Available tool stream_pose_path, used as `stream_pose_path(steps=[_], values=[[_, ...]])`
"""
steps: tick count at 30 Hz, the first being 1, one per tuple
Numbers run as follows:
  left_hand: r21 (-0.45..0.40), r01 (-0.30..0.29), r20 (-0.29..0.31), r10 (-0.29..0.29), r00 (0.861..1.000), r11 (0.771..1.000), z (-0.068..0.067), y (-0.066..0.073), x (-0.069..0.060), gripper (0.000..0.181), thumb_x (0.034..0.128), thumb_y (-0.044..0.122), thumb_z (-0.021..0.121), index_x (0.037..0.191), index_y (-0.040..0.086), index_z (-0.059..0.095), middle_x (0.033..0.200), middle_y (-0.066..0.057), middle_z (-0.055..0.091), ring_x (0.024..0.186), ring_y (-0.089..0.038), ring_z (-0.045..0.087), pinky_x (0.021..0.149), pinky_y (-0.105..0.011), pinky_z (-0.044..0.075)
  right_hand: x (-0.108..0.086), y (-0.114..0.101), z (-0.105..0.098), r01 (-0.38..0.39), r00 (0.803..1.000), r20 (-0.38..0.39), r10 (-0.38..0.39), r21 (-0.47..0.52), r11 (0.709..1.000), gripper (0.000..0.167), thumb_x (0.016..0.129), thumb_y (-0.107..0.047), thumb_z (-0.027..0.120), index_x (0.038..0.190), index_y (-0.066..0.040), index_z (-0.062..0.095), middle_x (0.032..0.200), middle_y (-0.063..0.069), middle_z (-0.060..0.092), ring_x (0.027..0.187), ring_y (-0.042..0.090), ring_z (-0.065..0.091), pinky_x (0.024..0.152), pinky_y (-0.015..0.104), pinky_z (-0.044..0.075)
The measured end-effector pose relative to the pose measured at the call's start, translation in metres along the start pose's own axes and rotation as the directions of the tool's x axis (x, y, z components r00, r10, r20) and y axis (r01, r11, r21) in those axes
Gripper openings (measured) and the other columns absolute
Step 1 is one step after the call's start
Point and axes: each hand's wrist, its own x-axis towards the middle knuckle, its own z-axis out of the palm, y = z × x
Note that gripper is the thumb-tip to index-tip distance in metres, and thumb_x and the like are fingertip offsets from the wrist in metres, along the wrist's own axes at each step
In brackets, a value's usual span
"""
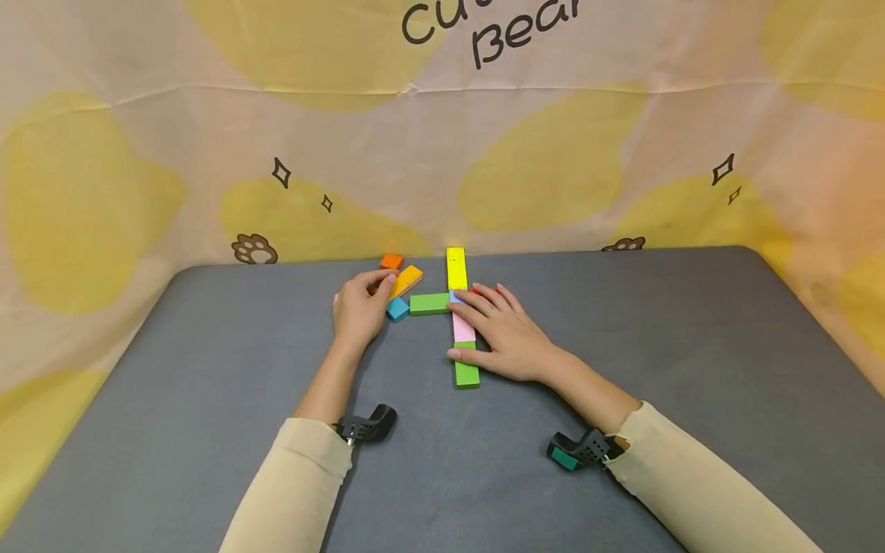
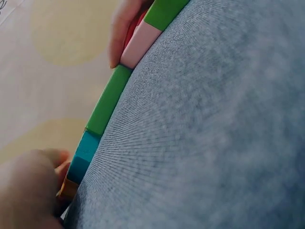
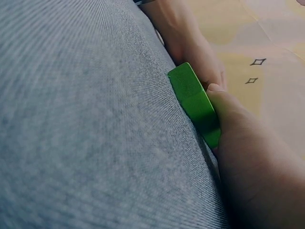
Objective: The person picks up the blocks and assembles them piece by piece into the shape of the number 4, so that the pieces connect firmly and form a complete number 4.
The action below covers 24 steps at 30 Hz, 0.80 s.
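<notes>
My left hand [image 1: 359, 309] is at the left end of an orange-yellow block [image 1: 408, 281], thumb and forefinger bent in and pinching there; the other fingers are hidden. Beside it lie a blue block [image 1: 398, 309] and an orange block [image 1: 392, 261]. My right hand [image 1: 512, 338] rests with extended fingers over a column of blocks, its thumb on a green block [image 1: 467, 375]. The column also has a pink block [image 1: 463, 329], a mostly covered light-blue piece [image 1: 455, 296] and a yellow block [image 1: 456, 267]. Another green block [image 1: 429, 304] reaches left from it. Red shows under the right fingers.
The blocks lie on a grey cloth-covered table [image 1: 207, 384], near its back edge. Behind it hangs a patterned cloth [image 1: 442, 153]. Each wrist wears a black strap mount, the left one [image 1: 369, 426] and the right one [image 1: 588, 448] close above the tabletop.
</notes>
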Motion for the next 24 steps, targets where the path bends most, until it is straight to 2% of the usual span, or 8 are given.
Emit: stream_pose_path(steps=[3, 5, 7, 10, 13, 18, 20, 24], values=[[-0.099, 0.035, -0.062, -0.042, 0.997, 0.994, 0.001, 0.000, 0.001, 0.028, 0.1016, 0.034, 0.061, 0.119, 0.018, 0.076, 0.106, -0.008, 0.072, 0.083, -0.022, 0.057, 0.073, -0.033, 0.041, 0.000, 0.001, 0.001, 0.005, 1.000, -0.007, -0.005, 0.004, 1.000, 0.074, 0.095, -0.062, 0.056, 0.156, -0.023, 0.040, 0.164, 0.000, 0.036, 0.157, 0.028, 0.022, 0.128, 0.053, 0.005], [-0.138, 0.061, -0.073, -0.071, 0.995, 0.989, 0.000, 0.001, 0.002, 0.026, 0.1009, 0.032, 0.062, 0.118, 0.017, 0.076, 0.109, -0.007, 0.073, 0.083, -0.021, 0.057, 0.066, -0.031, 0.043, -0.001, 0.001, 0.002, 0.005, 1.000, -0.003, -0.005, 0.011, 1.000, 0.074, 0.095, -0.062, 0.056, 0.156, -0.023, 0.040, 0.164, 0.000, 0.035, 0.157, 0.028, 0.021, 0.128, 0.053, 0.005], [-0.162, 0.084, -0.065, -0.096, 0.993, 0.983, -0.002, 0.003, 0.006, 0.027, 0.1003, 0.029, 0.063, 0.120, 0.015, 0.075, 0.114, -0.007, 0.073, 0.088, -0.021, 0.060, 0.068, -0.030, 0.046, -0.001, 0.001, 0.002, 0.004, 1.000, -0.003, -0.004, 0.013, 1.000, 0.074, 0.095, -0.062, 0.056, 0.156, -0.023, 0.040, 0.164, 0.000, 0.035, 0.157, 0.028, 0.021, 0.128, 0.053, 0.005], [-0.170, 0.109, -0.035, -0.117, 0.993, 0.979, -0.008, 0.010, 0.014, 0.031, 0.0999, 0.027, 0.062, 0.125, 0.012, 0.072, 0.124, -0.010, 0.071, 0.102, -0.025, 0.065, 0.080, -0.034, 0.054, 0.000, 0.000, 0.000, 0.008, 1.000, -0.010, -0.008, 0.010, 1.000, 0.074, 0.095, -0.062, 0.056, 0.156, -0.023, 0.041, 0.164, 0.000, 0.036, 0.156, 0.028, 0.022, 0.128, 0.053, 0.005], [-0.112, 0.114, 0.014, -0.113, 0.993, 0.987, -0.012, 0.018, 0.024, 0.035, 0.0990, 0.025, 0.061, 0.130, 0.009, 0.069, 0.130, -0.013, 0.068, 0.114, -0.029, 0.066, 0.091, -0.043, 0.056, 0.001, 0.000, 0.000, 0.014, 1.000, -0.016, -0.014, 0.004, 1.000, 0.073, 0.095, -0.062, 0.055, 0.155, -0.022, 0.041, 0.164, 0.000, 0.036, 0.156, 0.028, 0.023, 0.128, 0.053, 0.006], [0.075, 0.103, 0.102, -0.110, 0.989, 0.992, -0.014, 0.027, 0.035, 0.041, 0.0978, 0.031, 0.064, 0.133, 0.010, 0.066, 0.131, -0.011, 0.068, 0.119, -0.030, 0.064, 0.099, -0.046, 0.052, 0.000, 0.000, 0.002, 0.009, 1.000, -0.010, -0.009, 0.008, 1.000, 0.074, 0.095, -0.063, 0.054, 0.156, -0.023, 0.041, 0.165, 0.000, 0.035, 0.157, 0.028, 0.022, 0.128, 0.053, 0.006], [0.105, 0.097, 0.111, -0.109, 0.988, 0.990, -0.012, 0.029, 0.037, 0.041, 0.0975, 0.032, 0.065, 0.132, 0.010, 0.066, 0.130, -0.010, 0.068, 0.118, -0.030, 0.064, 0.100, -0.046, 0.051, 0.000, 0.001, 0.003, 0.006, 1.000, -0.011, -0.006, 0.008, 1.000, 0.074, 0.095, -0.064, 0.053, 0.156, -0.023, 0.040, 0.165, -0.001, 0.035, 0.157, 0.027, 0.022, 0.128, 0.052, 0.006], [0.110, 0.077, 0.092, -0.087, 0.992, 0.991, -0.010, 0.033, 0.040, 0.038, 0.0962, 0.029, 0.067, 0.127, 0.008, 0.069, 0.125, -0.011, 0.070, 0.114, -0.031, 0.065, 0.097, -0.045, 0.052, 0.000, 0.001, 0.002, 0.004, 1.000, -0.013, -0.004, 0.006, 1.000, 0.074, 0.095, -0.064, 0.054, 0.156, -0.023, 0.040, 0.165, -0.001, 0.035, 0.156, 0.027, 0.022, 0.128, 0.052, 0.005]])
